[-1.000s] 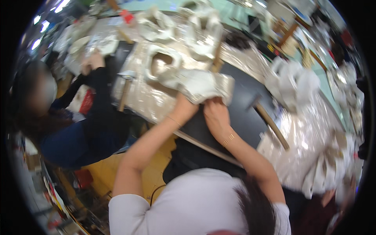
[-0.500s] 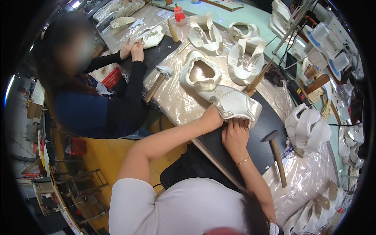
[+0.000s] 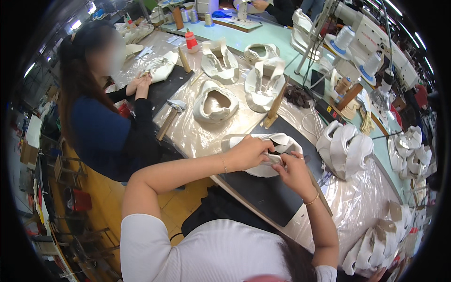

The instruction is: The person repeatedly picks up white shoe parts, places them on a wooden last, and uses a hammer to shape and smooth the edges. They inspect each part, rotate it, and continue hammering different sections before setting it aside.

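A white shoe upper lies low over the black work mat, its dark opening facing up. My left hand reaches across its middle, fingers closed on the edge of the opening. From the right, my right hand pinches the same edge, thumb and fingers close to the left fingertips. What exactly is between the fingertips is too small to tell. Beside my right forearm a wooden hammer handle shows in part; the hammer's head is hidden.
Several white uppers stand beyond, one nearest. A wooden post rises at the mat's far edge. Stacked uppers sit to the right. At the left a co-worker's hands handle another upper. A red bottle stands farther back.
The upper has come off the wooden post's side and been turned and lowered onto the mat. Both hands have shifted to its opening. My view has tilted up and swung right.
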Tool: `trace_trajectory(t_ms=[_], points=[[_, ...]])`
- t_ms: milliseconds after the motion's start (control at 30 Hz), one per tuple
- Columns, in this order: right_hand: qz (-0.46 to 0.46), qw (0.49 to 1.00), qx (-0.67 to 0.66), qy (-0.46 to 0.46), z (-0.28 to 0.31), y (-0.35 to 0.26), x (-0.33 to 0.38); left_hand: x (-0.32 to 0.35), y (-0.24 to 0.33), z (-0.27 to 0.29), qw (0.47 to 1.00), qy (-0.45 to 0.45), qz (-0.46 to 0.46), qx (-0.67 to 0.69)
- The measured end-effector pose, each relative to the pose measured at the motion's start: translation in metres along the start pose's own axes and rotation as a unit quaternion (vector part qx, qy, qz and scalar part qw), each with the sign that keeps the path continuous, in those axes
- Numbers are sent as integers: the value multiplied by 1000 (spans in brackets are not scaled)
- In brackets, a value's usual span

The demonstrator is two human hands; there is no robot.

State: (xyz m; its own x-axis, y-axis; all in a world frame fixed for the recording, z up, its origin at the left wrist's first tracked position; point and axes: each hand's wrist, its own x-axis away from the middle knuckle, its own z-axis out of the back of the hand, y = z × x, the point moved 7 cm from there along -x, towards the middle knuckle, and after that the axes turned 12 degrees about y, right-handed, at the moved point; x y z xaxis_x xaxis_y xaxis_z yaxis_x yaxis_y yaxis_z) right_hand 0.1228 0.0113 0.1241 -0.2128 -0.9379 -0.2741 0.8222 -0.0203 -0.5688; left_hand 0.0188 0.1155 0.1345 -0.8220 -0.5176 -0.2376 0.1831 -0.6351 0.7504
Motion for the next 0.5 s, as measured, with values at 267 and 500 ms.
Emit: trace_trajectory(t_ms=[267, 500], points=[[-93, 990, -65, -79, 18, 8, 8, 4, 6, -1, 978, -20, 155, 139], [-29, 996, -57, -58, 26, -7, 7, 4, 21, -1, 991, -68, 103, 51]])
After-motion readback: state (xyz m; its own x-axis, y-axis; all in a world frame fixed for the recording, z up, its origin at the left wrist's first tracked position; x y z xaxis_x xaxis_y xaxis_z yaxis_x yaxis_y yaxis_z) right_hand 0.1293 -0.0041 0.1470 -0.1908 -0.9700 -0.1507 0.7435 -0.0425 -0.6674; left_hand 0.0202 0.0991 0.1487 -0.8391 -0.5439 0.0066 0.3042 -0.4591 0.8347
